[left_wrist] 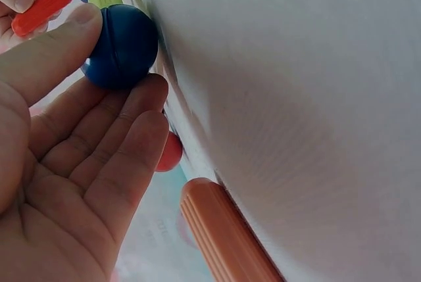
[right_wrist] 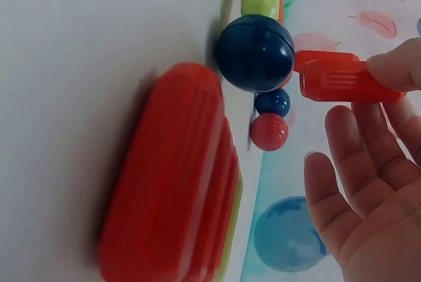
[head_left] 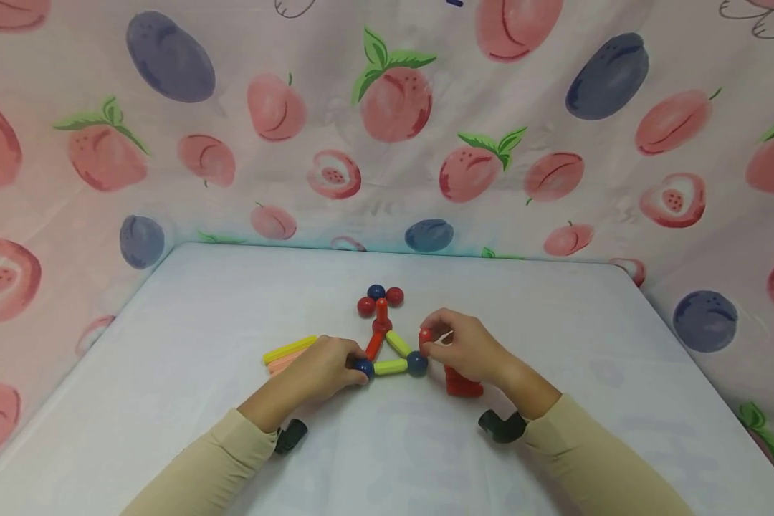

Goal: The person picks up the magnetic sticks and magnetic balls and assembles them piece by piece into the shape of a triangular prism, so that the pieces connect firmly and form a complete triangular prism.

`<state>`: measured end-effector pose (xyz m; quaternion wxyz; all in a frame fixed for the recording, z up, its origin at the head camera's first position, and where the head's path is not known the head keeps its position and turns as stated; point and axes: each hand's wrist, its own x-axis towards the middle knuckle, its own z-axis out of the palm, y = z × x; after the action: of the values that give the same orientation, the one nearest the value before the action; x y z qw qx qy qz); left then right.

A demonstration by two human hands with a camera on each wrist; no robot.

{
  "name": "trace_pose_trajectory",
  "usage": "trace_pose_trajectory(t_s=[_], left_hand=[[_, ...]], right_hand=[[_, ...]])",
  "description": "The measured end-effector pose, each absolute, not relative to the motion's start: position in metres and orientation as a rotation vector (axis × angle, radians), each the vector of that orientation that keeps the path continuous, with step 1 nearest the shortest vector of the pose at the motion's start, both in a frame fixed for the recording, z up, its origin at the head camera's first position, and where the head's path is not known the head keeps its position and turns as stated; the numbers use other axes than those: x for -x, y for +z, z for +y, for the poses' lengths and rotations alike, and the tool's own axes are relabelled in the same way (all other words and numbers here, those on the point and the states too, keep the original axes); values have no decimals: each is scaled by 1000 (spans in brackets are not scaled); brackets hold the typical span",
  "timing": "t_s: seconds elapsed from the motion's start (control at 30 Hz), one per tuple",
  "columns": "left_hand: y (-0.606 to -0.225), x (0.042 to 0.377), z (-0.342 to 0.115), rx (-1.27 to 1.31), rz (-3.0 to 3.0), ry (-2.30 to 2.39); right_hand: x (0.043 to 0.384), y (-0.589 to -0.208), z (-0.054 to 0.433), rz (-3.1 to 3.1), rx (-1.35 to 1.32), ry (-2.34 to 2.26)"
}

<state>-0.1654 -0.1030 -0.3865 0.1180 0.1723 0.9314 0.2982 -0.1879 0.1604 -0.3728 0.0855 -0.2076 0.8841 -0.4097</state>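
Note:
A triangle of rods and balls lies on the white table, with a red ball point(head_left: 382, 326) at its far corner and blue balls at the two near ones. Its sides are two lime rods point(head_left: 390, 367) and one red rod point(head_left: 374, 347); another red rod point(head_left: 382, 310) stands up from the far ball. My left hand point(head_left: 325, 367) holds the near-left blue ball point(left_wrist: 122, 48) between thumb and fingers. Pinched upright in my right hand point(head_left: 467, 347) is a loose red rod point(right_wrist: 342, 81), close by the near-right blue ball point(right_wrist: 255, 53).
Behind the triangle sit two red balls and a blue ball point(head_left: 376, 292). Yellow and orange rods point(head_left: 289, 355) lie left, partly behind my left hand. Several red rods point(head_left: 464, 385) lie beneath my right hand. Fruit-patterned cloth point(head_left: 393, 172) hangs beyond the table's far edge.

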Motion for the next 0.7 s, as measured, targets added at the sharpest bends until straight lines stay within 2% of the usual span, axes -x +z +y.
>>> trace_pose_trajectory(t_s=[0.7], left_hand=[[-387,165,-103,-527,2733,876]], right_hand=[[185,-374,155,2658,539,-1128]])
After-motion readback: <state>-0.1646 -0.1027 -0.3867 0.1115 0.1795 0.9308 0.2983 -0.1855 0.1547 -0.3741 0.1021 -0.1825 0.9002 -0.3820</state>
